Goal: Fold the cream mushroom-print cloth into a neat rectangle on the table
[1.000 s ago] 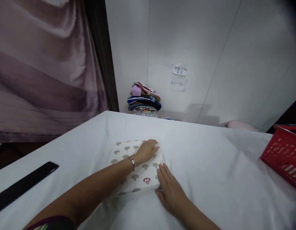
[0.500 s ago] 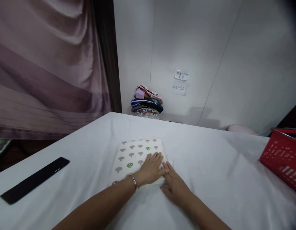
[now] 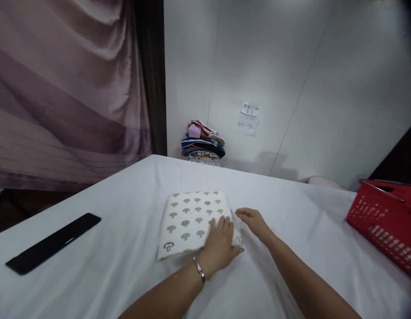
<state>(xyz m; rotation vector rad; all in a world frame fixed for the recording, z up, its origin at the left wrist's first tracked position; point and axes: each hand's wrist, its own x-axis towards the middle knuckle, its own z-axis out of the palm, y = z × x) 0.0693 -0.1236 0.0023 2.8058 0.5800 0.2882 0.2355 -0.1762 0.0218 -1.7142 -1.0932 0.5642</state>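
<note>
A white cloth (image 3: 192,223) printed with grey, green and purple mushrooms lies folded into a flat, roughly square bundle. My left hand (image 3: 219,243), with a metal bracelet at the wrist, rests palm down on its near right corner, fingers spread. Just off the bundle's right edge is my right hand (image 3: 253,221), fingers extended together and slightly curved, with nothing seen in it. A narrow gap shows between its fingertips and the cloth.
White fabric covers the table (image 3: 292,212). A long black flat object (image 3: 54,243) lies at left, and a red plastic basket (image 3: 385,221) stands at right. Behind the far edge are stacked folded clothes (image 3: 203,141), a wall with paper notes (image 3: 248,126), and a pink curtain (image 3: 69,88).
My right hand has moved from beside the left fingers up along the bundle's right edge and slightly off it. My left hand has slid a little nearer me, still on the cloth.
</note>
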